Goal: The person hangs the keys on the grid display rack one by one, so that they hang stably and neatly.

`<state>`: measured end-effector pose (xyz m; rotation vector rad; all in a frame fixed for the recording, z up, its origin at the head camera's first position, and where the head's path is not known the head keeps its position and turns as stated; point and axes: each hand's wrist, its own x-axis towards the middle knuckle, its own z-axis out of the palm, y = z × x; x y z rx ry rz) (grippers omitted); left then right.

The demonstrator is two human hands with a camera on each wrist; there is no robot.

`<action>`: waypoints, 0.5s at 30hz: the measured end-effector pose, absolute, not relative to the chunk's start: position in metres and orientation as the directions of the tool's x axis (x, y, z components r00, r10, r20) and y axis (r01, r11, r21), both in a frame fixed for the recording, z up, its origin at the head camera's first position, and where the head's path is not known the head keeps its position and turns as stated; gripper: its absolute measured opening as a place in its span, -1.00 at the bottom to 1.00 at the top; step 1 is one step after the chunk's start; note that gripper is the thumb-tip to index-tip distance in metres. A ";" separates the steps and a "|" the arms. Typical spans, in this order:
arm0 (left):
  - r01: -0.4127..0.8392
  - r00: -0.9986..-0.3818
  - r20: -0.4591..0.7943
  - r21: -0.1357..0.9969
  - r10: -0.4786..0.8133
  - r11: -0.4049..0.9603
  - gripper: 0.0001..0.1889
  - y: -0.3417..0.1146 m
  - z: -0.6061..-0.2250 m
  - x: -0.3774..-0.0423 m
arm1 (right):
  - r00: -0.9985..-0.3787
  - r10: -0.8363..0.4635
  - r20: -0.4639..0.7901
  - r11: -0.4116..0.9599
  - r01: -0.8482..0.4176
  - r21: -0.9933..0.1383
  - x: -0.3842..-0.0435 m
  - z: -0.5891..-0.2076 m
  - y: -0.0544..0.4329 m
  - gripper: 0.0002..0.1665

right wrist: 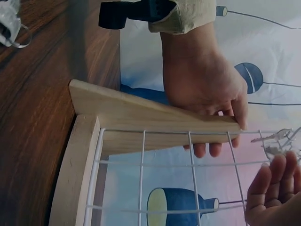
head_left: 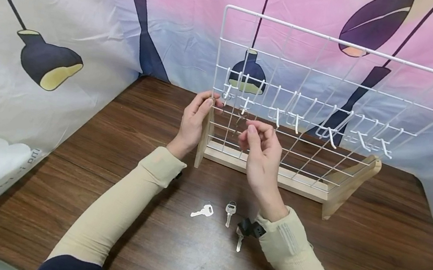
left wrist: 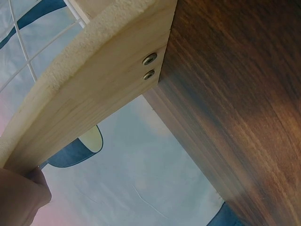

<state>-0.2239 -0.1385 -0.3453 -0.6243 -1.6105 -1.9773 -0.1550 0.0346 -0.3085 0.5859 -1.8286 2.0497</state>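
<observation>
My left hand (head_left: 193, 119) grips the wooden side support (left wrist: 94, 80) of a white wire grid rack (head_left: 327, 36) at its left end. In the right wrist view, the left hand's fingers (right wrist: 215, 149) curl round this support. My right hand (head_left: 262, 154) is at the second hook from the left, thumb and index finger close together. A key (head_left: 240, 119) is right at those fingertips, under the hook tip; I cannot tell whether they pinch it. On the leftmost hook hangs another key, its ring (head_left: 226, 95) showing beside the left hand.
Several white hooks (head_left: 330, 135) stick out in a row from the grid. Three keys lie on the brown wooden table (head_left: 163, 250): a left one (head_left: 204, 210), a middle one (head_left: 230, 213), and one (head_left: 239, 241) partly hidden by the right wrist's camera. A printed cloth (head_left: 193, 16) hangs behind.
</observation>
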 end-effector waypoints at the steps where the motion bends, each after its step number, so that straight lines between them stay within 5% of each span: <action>1: 0.645 -0.763 0.638 0.746 -0.098 -0.166 -0.61 -0.138 -0.345 -0.224 | -0.868 -0.034 0.496 -0.109 -0.490 -0.865 -0.155 -0.309 0.036 -0.75; 9: 0.647 -0.762 0.641 0.745 -0.093 -0.164 -0.63 -0.137 -0.345 -0.224 | -0.930 -0.149 0.336 0.167 -0.358 -0.919 -0.153 -0.318 0.051 -0.81; 15: 0.651 -0.759 0.643 0.744 -0.099 -0.154 -0.64 -0.138 -0.345 -0.224 | -0.924 -0.341 0.174 0.466 -0.327 -0.822 -0.150 -0.333 0.053 -0.85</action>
